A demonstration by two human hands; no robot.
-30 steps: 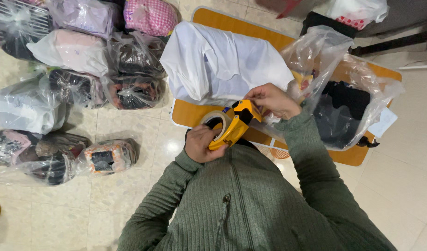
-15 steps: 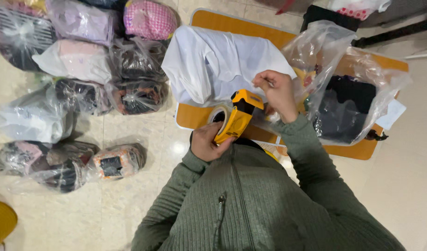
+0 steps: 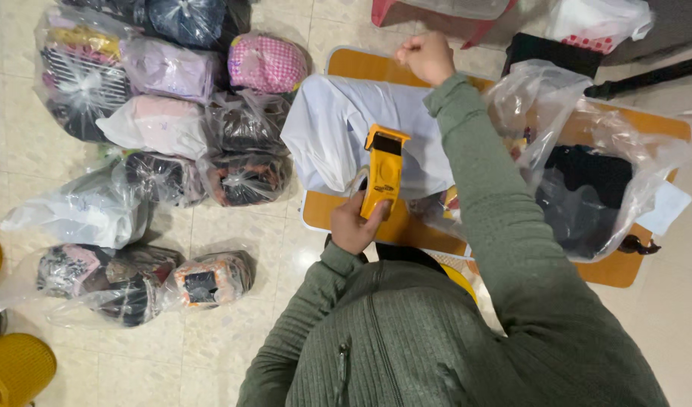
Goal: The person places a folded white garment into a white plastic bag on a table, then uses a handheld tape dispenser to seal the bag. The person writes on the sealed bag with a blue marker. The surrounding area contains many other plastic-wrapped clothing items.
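- A yellow tape dispenser is being gripped firmly in the left hand, over the white bag on the low wooden table.
- The right hand is being held closed in a fist beyond the bag; whether tape is being pinched cannot be told.

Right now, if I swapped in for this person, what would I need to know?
Left hand: grips the yellow tape dispenser over the table edge.
Right hand: closed fist stretched out past the white bag; whether it pinches tape cannot be told.
White bag lies on the wooden table, beside an open clear bag of dark clothes.
Tied bags sit on the floor.
No tape shows on the white bag.
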